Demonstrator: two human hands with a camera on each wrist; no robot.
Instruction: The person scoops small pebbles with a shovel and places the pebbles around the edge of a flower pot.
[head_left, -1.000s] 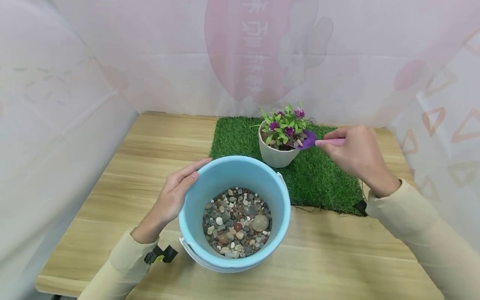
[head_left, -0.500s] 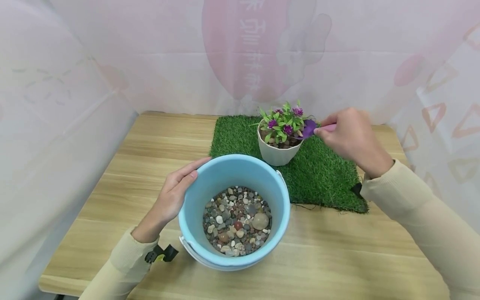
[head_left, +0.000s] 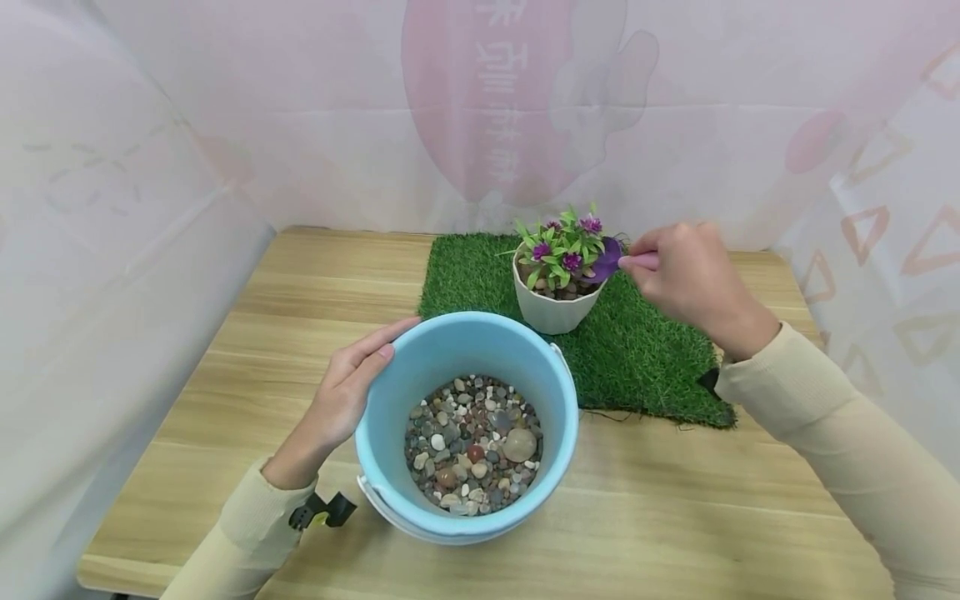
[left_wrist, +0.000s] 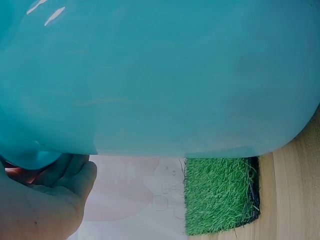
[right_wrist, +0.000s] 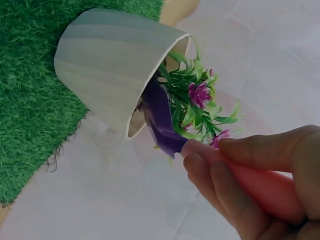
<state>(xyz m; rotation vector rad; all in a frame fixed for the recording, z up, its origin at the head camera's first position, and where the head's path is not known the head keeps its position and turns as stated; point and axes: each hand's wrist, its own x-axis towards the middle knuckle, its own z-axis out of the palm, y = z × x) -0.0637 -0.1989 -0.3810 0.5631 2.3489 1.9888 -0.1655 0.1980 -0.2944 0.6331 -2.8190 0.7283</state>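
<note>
A small garden trowel with a purple blade (head_left: 603, 262) and a pink handle (right_wrist: 260, 185) is gripped in my right hand (head_left: 693, 279). Its blade lies over the right rim of a white flowerpot (head_left: 553, 313), tip inside. In the pot grow green leaves and purple flowers (head_left: 572, 262), with brown pebbles (head_left: 551, 292) around the base. My left hand (head_left: 345, 387) holds the left rim of a light blue bucket (head_left: 558, 454), thumb on the rim and fingers along the outside. Mixed pebbles (head_left: 475, 454) cover the bucket's bottom. The trowel's tip is hidden in the right wrist view.
Under the pot lies a mat of artificial grass (head_left: 652, 367) on the wooden table (head_left: 247, 350). The bucket's white handle (head_left: 382, 500) hangs at its front left. Printed cloth walls (head_left: 300, 150) enclose the back and sides.
My right hand has moved up and slightly left, tilting the trowel over the pot. Pebbles seen at the blade a second ago no longer show on it. My left hand stays on the bucket.
</note>
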